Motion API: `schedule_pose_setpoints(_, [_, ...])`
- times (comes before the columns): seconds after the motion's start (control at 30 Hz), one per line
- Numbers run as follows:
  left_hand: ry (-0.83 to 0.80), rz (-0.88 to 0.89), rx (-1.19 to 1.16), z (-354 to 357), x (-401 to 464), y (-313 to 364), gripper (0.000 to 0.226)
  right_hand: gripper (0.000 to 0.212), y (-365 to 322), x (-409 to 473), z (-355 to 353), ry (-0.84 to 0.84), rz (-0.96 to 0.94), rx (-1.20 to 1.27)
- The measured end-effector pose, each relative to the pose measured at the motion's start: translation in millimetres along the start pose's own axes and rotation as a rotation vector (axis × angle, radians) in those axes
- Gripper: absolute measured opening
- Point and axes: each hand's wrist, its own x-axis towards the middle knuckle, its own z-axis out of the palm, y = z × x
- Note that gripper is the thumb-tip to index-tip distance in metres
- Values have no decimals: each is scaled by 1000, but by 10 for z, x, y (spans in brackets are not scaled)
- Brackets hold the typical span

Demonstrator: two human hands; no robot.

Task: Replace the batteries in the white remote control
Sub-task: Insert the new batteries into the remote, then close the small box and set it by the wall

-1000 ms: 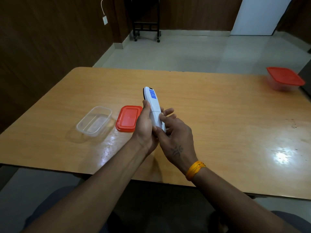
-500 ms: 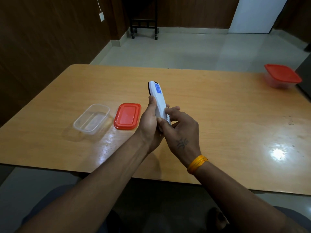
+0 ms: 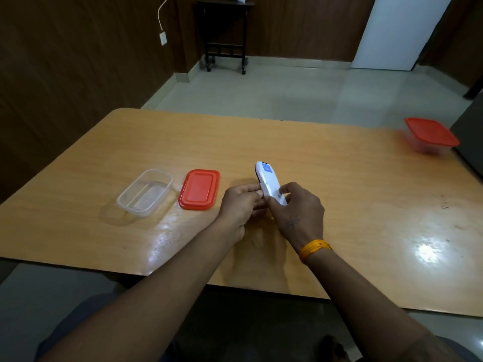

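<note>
The white remote control [image 3: 269, 182] is held back side up over the wooden table [image 3: 339, 184], its far end with a blue label pointing away from me. My right hand [image 3: 295, 212] grips its near end from the right, thumb on the back cover. My left hand [image 3: 241, 205] holds the near end from the left, fingertips touching the remote's edge. The near end of the remote is hidden behind my fingers. No batteries are visible.
A clear plastic container [image 3: 145, 193] stands open on the table to the left, its red lid [image 3: 200, 189] lying beside it. A second container with a red lid [image 3: 431, 134] sits at the far right corner. The table's near edge runs under my forearms.
Both hands have lowered the remote toward the table and tilted it flatter. My left hand has shifted from wrapping the remote's side to pinching its near end.
</note>
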Motion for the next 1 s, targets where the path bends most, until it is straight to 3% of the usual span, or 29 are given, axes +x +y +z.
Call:
schedule_pose_setpoints(0.2, [-14, 9, 134, 80, 80, -68, 31, 33, 128, 9, 94, -29, -38, -137])
schedule_pose_setpoints(0.4, [-23, 3, 118, 44, 77, -68, 27, 38, 146, -3, 93, -41, -62, -172])
schedule_pose_setpoints(0.7, [42, 130, 207, -208, -68, 156, 10, 32, -191, -133, 87, 63, -181, -213])
schedule_pose_setpoints(0.87, [113, 275, 358, -712, -196, 495, 17, 31, -488, -237, 343, -27, -193, -69])
schedule_pose_setpoints(1.0, [192, 260, 481, -1081, -185, 576, 26, 37, -738, -196, 685, -184, -159, -10])
